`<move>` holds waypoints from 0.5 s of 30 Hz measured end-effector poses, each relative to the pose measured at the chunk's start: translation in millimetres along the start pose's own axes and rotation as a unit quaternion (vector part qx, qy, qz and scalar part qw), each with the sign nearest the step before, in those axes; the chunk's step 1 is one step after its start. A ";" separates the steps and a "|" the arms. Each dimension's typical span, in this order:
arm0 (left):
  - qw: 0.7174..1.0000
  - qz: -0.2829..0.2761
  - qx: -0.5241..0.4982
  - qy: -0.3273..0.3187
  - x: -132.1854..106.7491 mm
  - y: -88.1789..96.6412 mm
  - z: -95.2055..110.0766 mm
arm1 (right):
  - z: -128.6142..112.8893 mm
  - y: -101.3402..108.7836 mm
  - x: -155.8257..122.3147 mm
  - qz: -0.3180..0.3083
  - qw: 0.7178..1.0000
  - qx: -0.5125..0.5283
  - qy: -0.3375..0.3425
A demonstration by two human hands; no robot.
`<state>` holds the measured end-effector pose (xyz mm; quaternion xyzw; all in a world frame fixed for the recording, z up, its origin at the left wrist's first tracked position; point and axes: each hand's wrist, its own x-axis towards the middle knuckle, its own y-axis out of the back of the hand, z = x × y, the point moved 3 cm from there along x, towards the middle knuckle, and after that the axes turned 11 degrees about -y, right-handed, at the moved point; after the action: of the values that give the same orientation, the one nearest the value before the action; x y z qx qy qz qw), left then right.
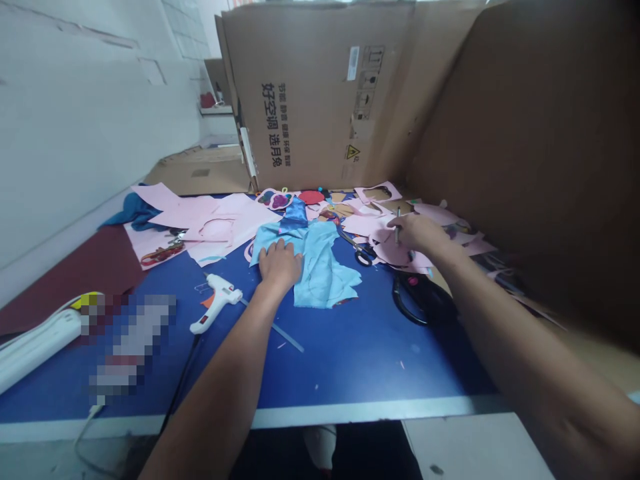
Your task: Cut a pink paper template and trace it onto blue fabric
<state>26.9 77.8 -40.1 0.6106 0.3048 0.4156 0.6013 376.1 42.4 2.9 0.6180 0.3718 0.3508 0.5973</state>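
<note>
Blue cloth (320, 257) is laid on the table (350, 367), with the left hand (281, 263) rested on it, fingers loosely spread. A pen (398, 235) seems pinched by the right hand (419, 233) over pink scraps (393, 256); hands well apart. Step judged: pen pickup, cloth steadied. Next move likely calls for a clean lift off the scraps.

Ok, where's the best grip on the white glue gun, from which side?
Probably the handle, from the near side: the glue gun lies flat, nozzle pointing far-left, handle slanting toward you. Mind the dark cable leaving the handle's end.
</note>
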 end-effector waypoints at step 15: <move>0.998 0.035 -0.031 0.030 -11.4 25.0 -3.0 | -95.0 -18.1 -116.5 -0.004 0.996 0.023 0.081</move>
<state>15.8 67.0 -17.2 0.5893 0.2880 0.4638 0.5956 236.3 -14.4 -10.1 0.5999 0.4290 0.3886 0.5523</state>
